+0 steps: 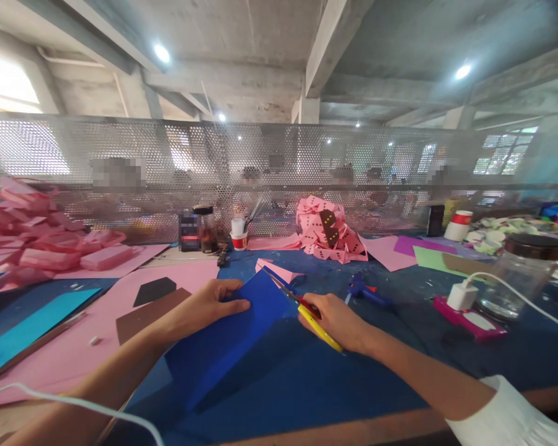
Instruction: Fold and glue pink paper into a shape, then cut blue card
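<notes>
My left hand (pixel 214 305) pinches a sheet of deep blue paper (pixel 235 347) between thumb and fingers, holding it tilted above the dark blue table. In my right hand (pixel 337 316) is a pair of scissors (pixel 318 327) with yellow and red handles, my fingers wrapped round them. The blades point up and left, lying at the sheet's upper right edge. Whether the blades are parted is too small to tell. Just beyond the sheet lies a folded pink paper piece (pixel 279 271). Right of the scissors rests a blue glue gun (pixel 369 291).
Pink paper boxes (pixel 37 235) are heaped at left, beside pink sheets (pixel 88 322) and a bright blue strip (pixel 41 328). Behind stand dotted pink pieces (pixel 328 229), jars and a paper cup (pixel 239 235). A power strip (pixel 469 319) with a white cable and a clear jar (pixel 516 279) stand right.
</notes>
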{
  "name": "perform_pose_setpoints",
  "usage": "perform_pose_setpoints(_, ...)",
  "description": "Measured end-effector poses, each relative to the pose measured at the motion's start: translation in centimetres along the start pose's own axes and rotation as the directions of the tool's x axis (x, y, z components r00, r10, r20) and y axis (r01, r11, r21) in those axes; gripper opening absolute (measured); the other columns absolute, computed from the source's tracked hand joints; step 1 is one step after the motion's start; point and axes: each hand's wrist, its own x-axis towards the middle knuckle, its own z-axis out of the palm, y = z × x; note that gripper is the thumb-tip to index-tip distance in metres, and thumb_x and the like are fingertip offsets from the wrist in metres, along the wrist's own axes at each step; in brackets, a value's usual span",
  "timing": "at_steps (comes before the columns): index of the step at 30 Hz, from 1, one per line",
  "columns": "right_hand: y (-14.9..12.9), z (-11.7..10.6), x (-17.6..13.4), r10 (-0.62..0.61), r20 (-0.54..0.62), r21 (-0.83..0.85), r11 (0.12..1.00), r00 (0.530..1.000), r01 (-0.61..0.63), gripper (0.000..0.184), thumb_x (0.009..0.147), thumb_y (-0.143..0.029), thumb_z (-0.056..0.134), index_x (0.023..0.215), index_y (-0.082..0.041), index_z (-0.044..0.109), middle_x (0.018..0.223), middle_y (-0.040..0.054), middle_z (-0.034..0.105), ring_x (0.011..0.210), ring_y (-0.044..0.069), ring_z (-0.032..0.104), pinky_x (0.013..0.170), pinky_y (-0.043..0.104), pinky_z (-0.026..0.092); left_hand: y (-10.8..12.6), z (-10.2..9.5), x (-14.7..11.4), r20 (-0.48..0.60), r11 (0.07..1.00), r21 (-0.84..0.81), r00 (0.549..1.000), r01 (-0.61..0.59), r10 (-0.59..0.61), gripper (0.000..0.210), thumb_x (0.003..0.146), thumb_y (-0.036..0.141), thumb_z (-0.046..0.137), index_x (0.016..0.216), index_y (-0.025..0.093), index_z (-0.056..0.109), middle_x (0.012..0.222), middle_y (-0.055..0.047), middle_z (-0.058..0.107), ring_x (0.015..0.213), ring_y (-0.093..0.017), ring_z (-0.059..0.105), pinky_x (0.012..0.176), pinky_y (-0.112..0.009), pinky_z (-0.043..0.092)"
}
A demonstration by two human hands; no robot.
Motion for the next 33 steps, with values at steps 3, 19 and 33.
perform_pose_setpoints(3,0.04,0.22,0.01,-0.014,-0.011,0.026,1.000,1.000,0.014,0.020,0.090,-0.033,0.060,0.076,-0.019,0.058,0.062,-0.0037,0.056,0.056,0.010,0.042,0.055,0.023,0.025,0.10,0.06,-0.05,0.018,1.000,-0.024,1.000,0.006,-0.005,0.034,0.086,0.052,0.070,0.095,0.019,0.068,0.088,-0.002,0.075,0.075,-0.020,0.069,0.061,-0.025,0.053)
perform_pose_setpoints(19,0.17,0.72,0.03,-0.017,-0.027,0.044,0.999,1.000,0.018,0.020,0.089,-0.029,0.057,0.073,-0.018,0.059,0.060,-0.0040,0.054,0.055,0.010,0.042,0.054,0.023,0.024,0.11,0.06,-0.05,0.010,1.000,0.020,1.000,-0.003,0.003,0.037,0.086,0.054,0.069,0.094,0.019,0.068,0.091,-0.003,0.075,0.079,-0.022,0.070,0.064,-0.026,0.053)
perform_pose_setpoints(33,-0.06,0.16,0.03,0.022,-0.018,0.064,0.998,1.000,-0.020,0.019,0.093,-0.033,0.055,0.079,-0.020,0.058,0.067,-0.0011,0.061,0.057,0.013,0.051,0.057,0.024,0.029,-0.06,-0.12,0.01,-0.049,1.000,0.008,0.999,-0.001,0.002,0.039,0.082,0.056,0.070,0.094,0.019,0.068,0.086,-0.002,0.074,0.076,-0.023,0.070,0.063,-0.029,0.054)
